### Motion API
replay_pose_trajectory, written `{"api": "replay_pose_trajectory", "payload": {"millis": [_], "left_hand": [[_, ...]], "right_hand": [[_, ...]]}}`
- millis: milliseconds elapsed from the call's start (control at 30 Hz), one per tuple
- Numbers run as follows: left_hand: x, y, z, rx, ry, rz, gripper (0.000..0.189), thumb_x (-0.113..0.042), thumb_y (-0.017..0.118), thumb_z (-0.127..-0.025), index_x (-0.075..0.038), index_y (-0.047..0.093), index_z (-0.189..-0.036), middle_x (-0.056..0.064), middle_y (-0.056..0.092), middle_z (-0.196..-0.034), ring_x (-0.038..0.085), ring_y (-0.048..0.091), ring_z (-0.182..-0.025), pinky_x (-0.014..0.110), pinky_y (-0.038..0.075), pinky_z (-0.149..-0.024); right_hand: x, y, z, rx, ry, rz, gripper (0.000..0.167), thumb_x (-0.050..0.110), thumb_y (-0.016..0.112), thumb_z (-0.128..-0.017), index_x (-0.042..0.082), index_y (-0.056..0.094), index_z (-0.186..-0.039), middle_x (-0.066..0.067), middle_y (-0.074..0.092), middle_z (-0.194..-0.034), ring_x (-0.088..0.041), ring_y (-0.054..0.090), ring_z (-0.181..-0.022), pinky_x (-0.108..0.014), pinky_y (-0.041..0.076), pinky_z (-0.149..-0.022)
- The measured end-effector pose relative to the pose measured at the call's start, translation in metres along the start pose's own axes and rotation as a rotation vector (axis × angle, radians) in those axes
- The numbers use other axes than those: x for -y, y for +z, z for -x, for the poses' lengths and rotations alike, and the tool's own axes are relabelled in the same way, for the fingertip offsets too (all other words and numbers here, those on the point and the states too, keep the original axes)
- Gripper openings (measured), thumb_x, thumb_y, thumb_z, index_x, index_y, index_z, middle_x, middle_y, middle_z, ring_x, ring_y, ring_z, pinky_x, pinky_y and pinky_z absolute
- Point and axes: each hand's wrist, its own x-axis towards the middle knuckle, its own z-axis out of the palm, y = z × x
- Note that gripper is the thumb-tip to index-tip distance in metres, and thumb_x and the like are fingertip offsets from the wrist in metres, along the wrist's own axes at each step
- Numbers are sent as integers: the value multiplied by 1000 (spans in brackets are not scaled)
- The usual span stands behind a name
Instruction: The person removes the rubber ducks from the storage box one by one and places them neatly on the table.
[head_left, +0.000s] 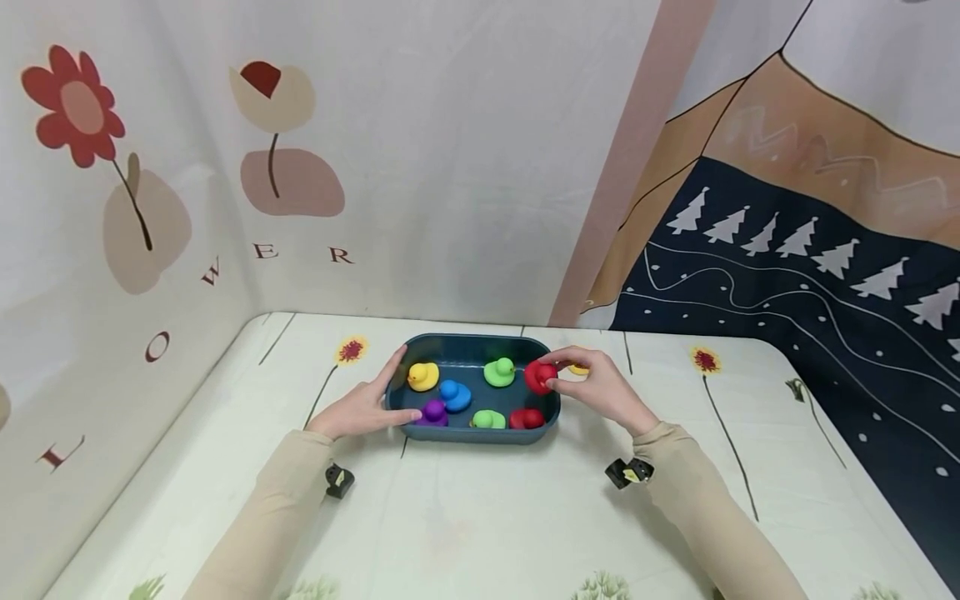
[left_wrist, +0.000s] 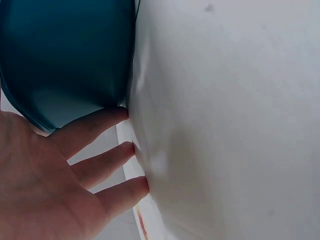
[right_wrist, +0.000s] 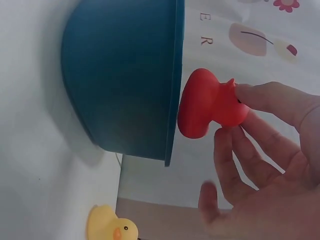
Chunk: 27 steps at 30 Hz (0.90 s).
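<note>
A dark teal basin (head_left: 465, 435) stands on the table with several toy ducks inside. My left hand (head_left: 363, 410) rests against its left end, fingers outstretched along the outside and thumb over the near rim; the left wrist view shows these fingers (left_wrist: 107, 192) spread. Between thumb and fingers, my right hand (head_left: 600, 385) pinches a red rubber duck (right_wrist: 200, 102) by its head, at the basin's right rim. Inside lie a yellow duck (head_left: 424, 377), a blue duck (head_left: 456, 397), a purple duck (head_left: 432, 413), two green ducks (head_left: 498, 373) and another red duck (head_left: 527, 418).
Beyond the basin's right end, another yellow duck (right_wrist: 106, 225) sits on the table, partly behind my right hand in the head view. A flower-printed white cloth (head_left: 480, 517) covers the table. Printed curtains (head_left: 450, 167) hang behind and at the sides.
</note>
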Motion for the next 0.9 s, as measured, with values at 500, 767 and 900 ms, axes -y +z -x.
{"api": "replay_pose_trajectory", "payload": {"millis": [500,767,900], "left_hand": [[-2,1,0,-3,-7,-7,109,-54,70,-83,-27,-7,-156,3,37,-66,18,31,-58,34,27,-55],[0,1,1,-4,-17,-14,109,-53,69,-83,-27,-7,-156,3,36,-64,18,32,-57,33,27,-54],[-1,0,1,-5,-13,-13,108,-54,69,-83,-27,-7,-156,3,36,-64,18,32,-57,33,26,-54]], "right_hand": [[-8,-16,7,18,5,-59,31,1,68,-88,-1,66,-119,-15,61,-118,-29,58,-100,-42,47,-90],[-16,-24,13,-12,13,-59,31,-2,68,-87,-3,66,-118,-18,61,-118,-31,58,-102,-25,48,-85],[-18,-29,17,-31,42,-39,32,-1,68,-87,-5,65,-119,-19,61,-118,-32,57,-102,-33,49,-88]]}}
